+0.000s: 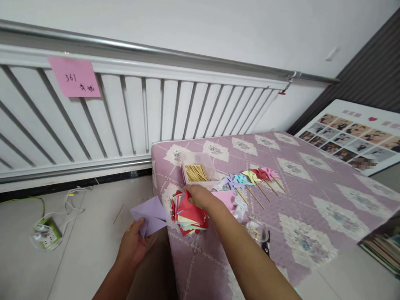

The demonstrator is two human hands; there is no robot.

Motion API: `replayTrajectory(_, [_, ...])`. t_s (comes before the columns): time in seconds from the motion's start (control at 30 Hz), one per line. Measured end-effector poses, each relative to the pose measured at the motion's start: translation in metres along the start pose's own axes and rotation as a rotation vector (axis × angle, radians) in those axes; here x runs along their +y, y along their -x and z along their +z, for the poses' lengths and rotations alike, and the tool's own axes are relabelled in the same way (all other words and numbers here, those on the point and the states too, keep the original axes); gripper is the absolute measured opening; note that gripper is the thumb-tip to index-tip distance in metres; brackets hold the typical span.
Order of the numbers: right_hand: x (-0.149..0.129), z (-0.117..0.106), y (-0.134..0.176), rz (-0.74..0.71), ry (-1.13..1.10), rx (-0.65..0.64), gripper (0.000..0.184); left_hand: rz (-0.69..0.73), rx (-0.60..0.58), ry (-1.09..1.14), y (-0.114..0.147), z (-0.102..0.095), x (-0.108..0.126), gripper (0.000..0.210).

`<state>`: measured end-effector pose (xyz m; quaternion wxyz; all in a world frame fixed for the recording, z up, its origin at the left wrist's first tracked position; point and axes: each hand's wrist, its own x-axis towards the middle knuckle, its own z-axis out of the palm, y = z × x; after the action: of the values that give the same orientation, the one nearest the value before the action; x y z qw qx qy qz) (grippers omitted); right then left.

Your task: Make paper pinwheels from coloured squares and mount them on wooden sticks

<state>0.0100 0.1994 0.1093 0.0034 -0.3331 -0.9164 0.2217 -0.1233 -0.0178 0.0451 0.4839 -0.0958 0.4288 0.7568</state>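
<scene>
One purple paper sheet gripped by fingers of L hand; fingers of R hand on mixed-colour paper pile, can't tell if gripping; box w/ gold sticks just beyond them.

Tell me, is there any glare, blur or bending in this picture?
In the head view, glare streaks the round silver metal pipe; in the head view, the white metal radiator's slats fan out, suggesting wide-angle distortion; the head view's upper right corner darkens, while the folded purple paper in the left hand reads fairly clearly.
</scene>
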Motion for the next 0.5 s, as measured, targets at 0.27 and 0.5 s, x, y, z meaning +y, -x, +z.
replayTrajectory(0.27, [-0.005, 0.014, 0.071, 0.091, -0.409, 0.296, 0.041, -0.114, -0.065, -0.01, 0.023, 0.03, -0.018, 0.014])
replayTrajectory(0.5, [-0.035, 0.065, 0.157, 0.426, -1.488, 0.309, 0.038, -0.188, -0.35, -0.212, 0.052, 0.053, -0.044, 0.009])
